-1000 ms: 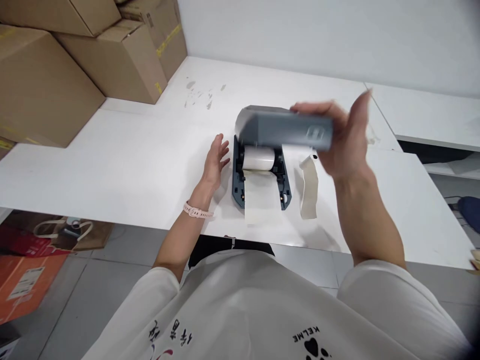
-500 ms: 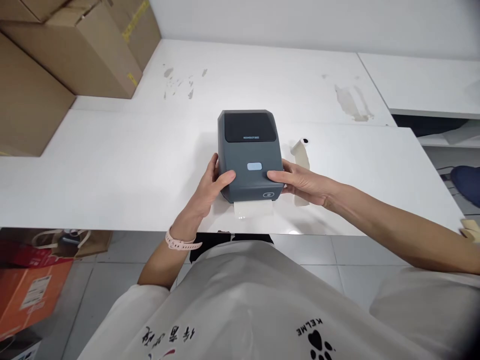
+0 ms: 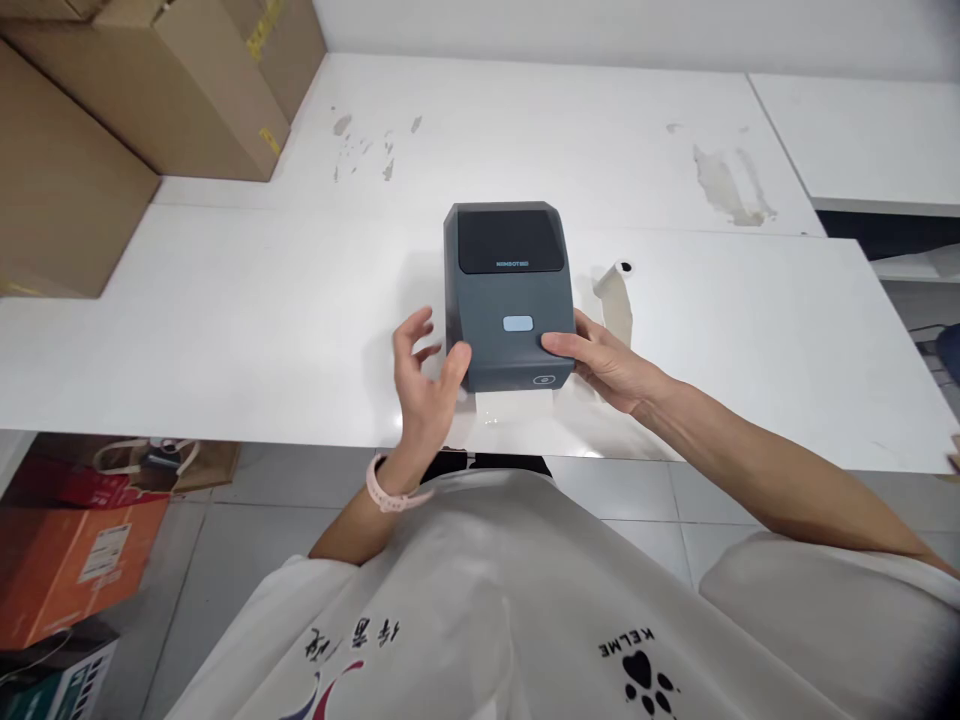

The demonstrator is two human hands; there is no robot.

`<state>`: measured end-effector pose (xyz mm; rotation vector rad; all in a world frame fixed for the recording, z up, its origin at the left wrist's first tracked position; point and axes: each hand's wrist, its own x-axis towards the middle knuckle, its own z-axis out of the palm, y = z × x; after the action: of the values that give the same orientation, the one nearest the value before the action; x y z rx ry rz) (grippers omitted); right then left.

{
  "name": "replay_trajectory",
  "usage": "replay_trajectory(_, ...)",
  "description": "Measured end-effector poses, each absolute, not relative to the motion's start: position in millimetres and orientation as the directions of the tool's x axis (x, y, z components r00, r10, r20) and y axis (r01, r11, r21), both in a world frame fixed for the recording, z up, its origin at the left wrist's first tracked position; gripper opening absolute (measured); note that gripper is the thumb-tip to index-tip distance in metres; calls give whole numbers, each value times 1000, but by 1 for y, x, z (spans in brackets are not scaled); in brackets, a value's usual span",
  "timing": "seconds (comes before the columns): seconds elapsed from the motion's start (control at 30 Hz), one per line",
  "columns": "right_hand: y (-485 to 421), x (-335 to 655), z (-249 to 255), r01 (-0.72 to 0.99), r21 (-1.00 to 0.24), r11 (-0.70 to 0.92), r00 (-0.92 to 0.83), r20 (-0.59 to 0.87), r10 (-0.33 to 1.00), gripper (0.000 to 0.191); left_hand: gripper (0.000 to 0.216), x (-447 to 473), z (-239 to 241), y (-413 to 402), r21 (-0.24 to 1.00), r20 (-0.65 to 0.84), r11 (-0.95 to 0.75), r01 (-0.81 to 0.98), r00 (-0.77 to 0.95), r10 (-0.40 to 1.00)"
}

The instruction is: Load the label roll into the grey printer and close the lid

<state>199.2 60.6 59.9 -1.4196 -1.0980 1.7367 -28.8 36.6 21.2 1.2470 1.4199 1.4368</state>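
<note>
A dark grey label printer stands on the white table, with a black window at its far end and a pale blue button on top. From its near edge a strip of white label paper sticks out. My left hand is open at the printer's left side, its fingers apart and off the casing, the thumb tip close to the corner; whether it touches I cannot tell. My right hand grips the printer's right side, thumb on top, the other fingers partly hidden. Just right of the printer lies a small paper roll, partly unrolled.
Cardboard boxes are stacked at the back left of the table. Peeled patches mark its surface. On the floor at left are an orange box and a paper bag. An open shelf is at right.
My left hand has let go of the printer's side, and its fingers have spread away. My right hand keeps its grip. The view has shifted slightly.
</note>
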Motion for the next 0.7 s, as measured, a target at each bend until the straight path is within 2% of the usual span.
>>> replay_trajectory(0.03, 60, 199, 60, 23, -893, -450, -222, -444, 868, 80, 42, -27, 20, 24, 981, 173, -128, 143, -378, 910)
replay_trajectory(0.07, 60, 199, 60, 15, -893, -450, -223, -442, 869, 80, 33, -24, 18, 11, 985, 156, -114, 127, -395, 905)
replay_trajectory(0.17, 59, 197, 59, 1, -897, -442, -214, -432, 876, 79, 48, -19, 17, -14, 993, -115, 116, 19, -44, 992)
replay_trajectory(0.23, 58, 196, 59, 0, -901, -433, -204, -424, 882, 78, 51, -15, 18, -17, 954, -286, 297, -34, 183, 941)
replay_trajectory(0.33, 56, 195, 60, 2, -900, -436, -205, -427, 881, 79, 44, -11, 21, -11, 909, -370, 406, -88, 275, 888)
replay_trajectory(0.43, 58, 194, 63, 36, -911, -411, -199, -409, 890, 84, 43, -10, 23, -7, 920, -359, 388, -56, 278, 891)
replay_trajectory(0.57, 69, 187, 68, 154, -959, -240, -94, -256, 962, 106, 45, -21, 25, -12, 959, -280, 278, 51, 295, 913)
replay_trajectory(0.63, 77, 183, 69, 180, -962, -207, -91, -226, 970, 110, 49, -29, 24, -14, 985, -163, 147, 95, 196, 967)
replay_trajectory(0.7, 83, 181, 68, 181, -961, -211, -107, -233, 967, 113, 47, -37, 23, -13, 991, 14, -14, 137, 0, 1000)
